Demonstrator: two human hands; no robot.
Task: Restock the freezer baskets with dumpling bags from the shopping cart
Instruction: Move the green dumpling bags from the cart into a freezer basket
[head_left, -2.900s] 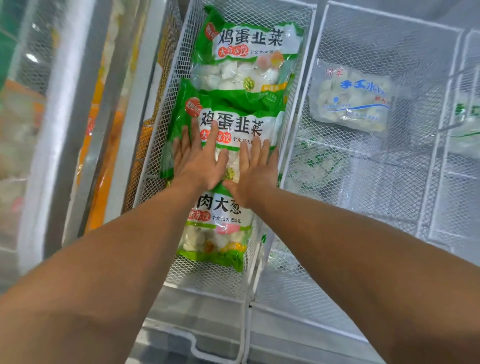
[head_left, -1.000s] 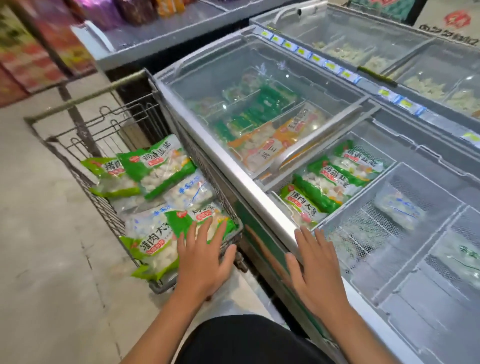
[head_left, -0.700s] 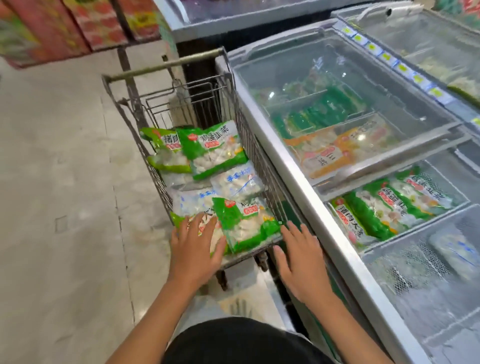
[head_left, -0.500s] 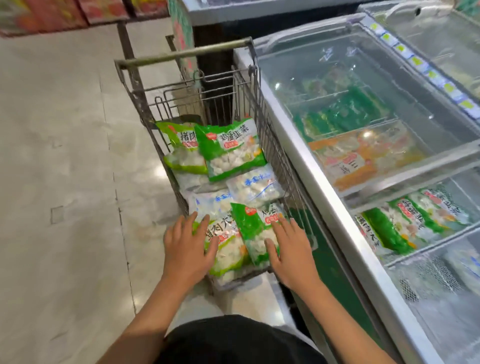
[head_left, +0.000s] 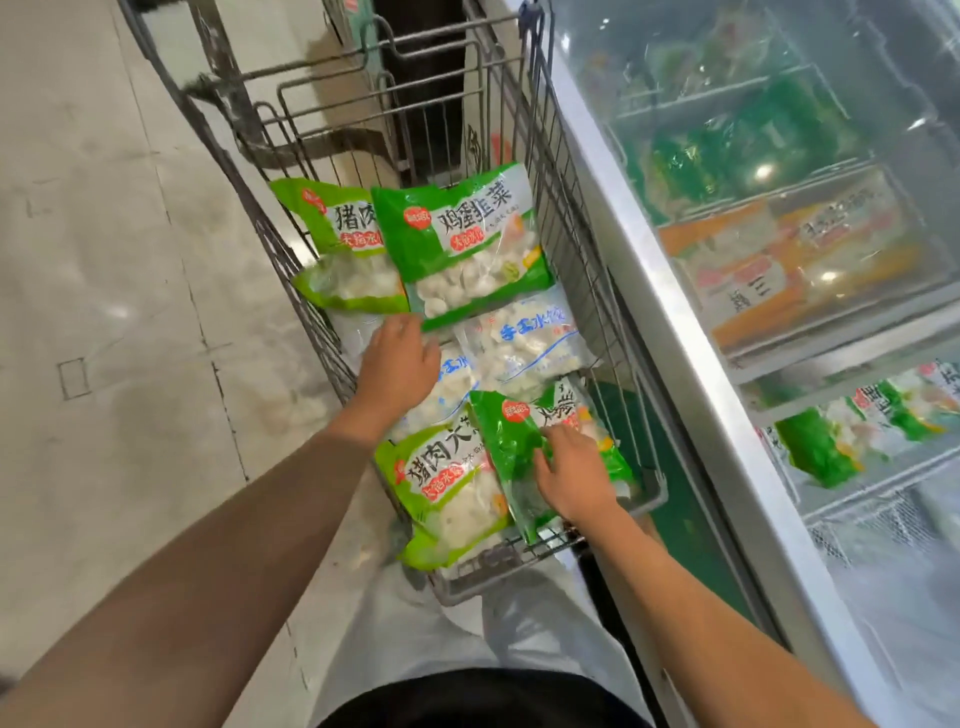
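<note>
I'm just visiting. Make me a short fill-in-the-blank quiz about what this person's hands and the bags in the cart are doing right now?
1. The right hand rests on a dumpling bag coloured ____.
2. The left hand lies on a clear bag printed in ____.
3. All these bags lie in a wire ____.
4. The freezer stands on the cart's ____ side.

Missing words: green; blue; shopping cart; right

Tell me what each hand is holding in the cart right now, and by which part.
The right hand grips the near green dumpling bag at its middle. The left hand reaches onto a clear bag; a hold cannot be told.
</note>
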